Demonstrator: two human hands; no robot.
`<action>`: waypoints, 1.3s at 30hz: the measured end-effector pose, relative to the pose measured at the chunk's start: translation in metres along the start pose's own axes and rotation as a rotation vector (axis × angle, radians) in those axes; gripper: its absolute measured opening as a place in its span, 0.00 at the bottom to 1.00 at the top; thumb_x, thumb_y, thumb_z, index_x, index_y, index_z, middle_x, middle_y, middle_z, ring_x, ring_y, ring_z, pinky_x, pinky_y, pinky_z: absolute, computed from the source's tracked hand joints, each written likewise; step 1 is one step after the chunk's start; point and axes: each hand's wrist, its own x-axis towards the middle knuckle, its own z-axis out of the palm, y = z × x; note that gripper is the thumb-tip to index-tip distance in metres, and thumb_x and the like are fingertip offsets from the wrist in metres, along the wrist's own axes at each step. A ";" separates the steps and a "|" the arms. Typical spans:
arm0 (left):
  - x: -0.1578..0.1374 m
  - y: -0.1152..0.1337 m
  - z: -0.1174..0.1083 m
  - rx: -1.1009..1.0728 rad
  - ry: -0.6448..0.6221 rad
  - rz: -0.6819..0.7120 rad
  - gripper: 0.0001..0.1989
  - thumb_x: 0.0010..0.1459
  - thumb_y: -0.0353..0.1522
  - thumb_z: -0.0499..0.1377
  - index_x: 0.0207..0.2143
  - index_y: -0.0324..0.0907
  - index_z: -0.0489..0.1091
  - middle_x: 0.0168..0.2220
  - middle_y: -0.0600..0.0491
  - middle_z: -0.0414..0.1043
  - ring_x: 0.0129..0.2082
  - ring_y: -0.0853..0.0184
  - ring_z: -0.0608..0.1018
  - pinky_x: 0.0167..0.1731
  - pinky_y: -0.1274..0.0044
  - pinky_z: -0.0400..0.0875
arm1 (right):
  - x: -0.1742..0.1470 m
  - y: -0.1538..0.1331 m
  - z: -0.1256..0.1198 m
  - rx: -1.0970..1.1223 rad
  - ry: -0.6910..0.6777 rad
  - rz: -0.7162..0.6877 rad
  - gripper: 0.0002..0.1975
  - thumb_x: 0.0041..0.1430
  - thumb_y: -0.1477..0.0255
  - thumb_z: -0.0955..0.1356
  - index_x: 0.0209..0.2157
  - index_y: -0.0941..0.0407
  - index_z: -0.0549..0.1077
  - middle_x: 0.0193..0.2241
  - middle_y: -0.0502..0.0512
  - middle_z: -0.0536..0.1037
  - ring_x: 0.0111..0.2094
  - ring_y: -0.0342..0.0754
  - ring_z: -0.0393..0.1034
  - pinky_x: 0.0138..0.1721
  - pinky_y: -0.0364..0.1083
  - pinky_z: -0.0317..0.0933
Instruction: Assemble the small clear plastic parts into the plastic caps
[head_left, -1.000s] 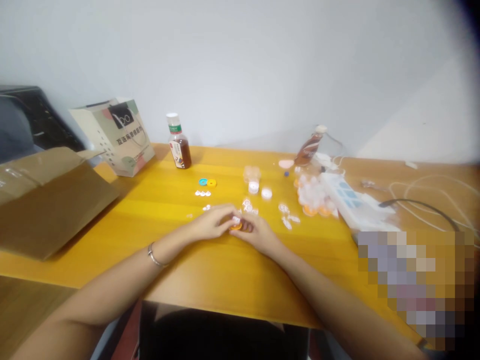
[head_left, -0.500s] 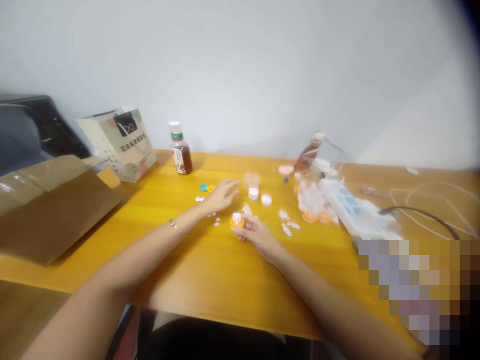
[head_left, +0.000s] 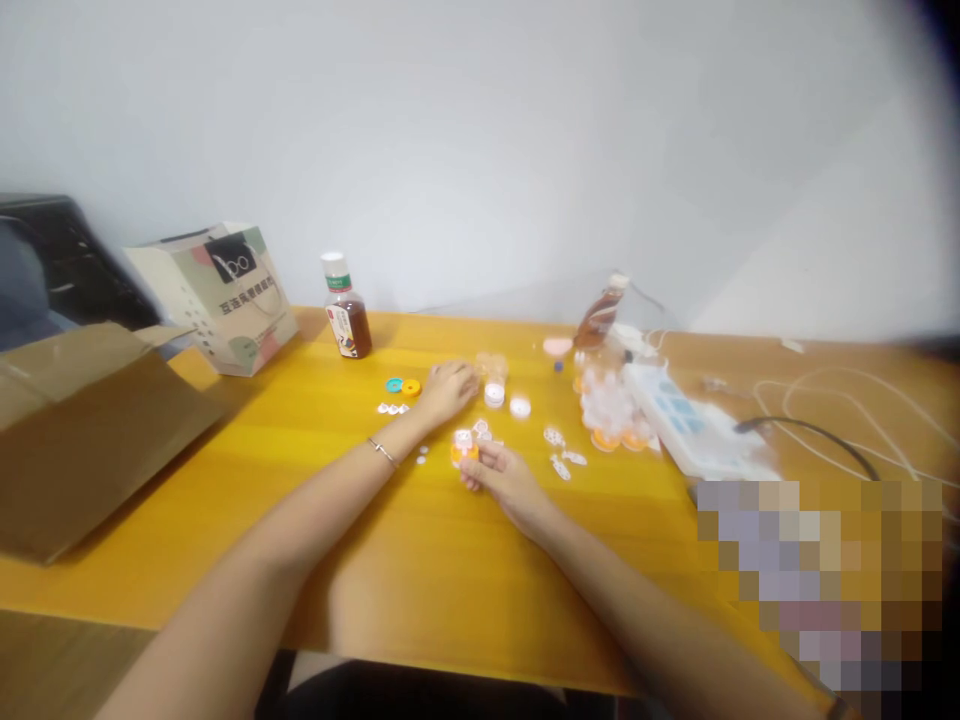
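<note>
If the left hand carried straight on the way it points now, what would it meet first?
The left hand would probably meet the peach-coloured pieces first; blur hides whether it already touches them.

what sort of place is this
Probably an indoor work desk; I can't tell whether at home or in an office. A yellow-brown table stands before a plain wall, small white pieces lie on it, and the right hand holds an orange-and-white piece.

The small piece (head_left: 459,456) is orange below and white above, the bench (head_left: 450,580) yellow-brown, the paper bag (head_left: 238,308) cream with green, pink and black patches.
</note>
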 end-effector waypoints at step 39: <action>-0.104 0.051 -0.059 -0.533 0.089 0.023 0.12 0.53 0.32 0.57 0.41 0.40 0.68 0.37 0.48 0.69 0.36 0.68 0.72 0.39 0.75 0.67 | -0.008 -0.013 0.005 -0.175 -0.062 0.029 0.12 0.42 0.68 0.71 0.32 0.56 0.74 0.24 0.49 0.76 0.27 0.42 0.70 0.35 0.45 0.65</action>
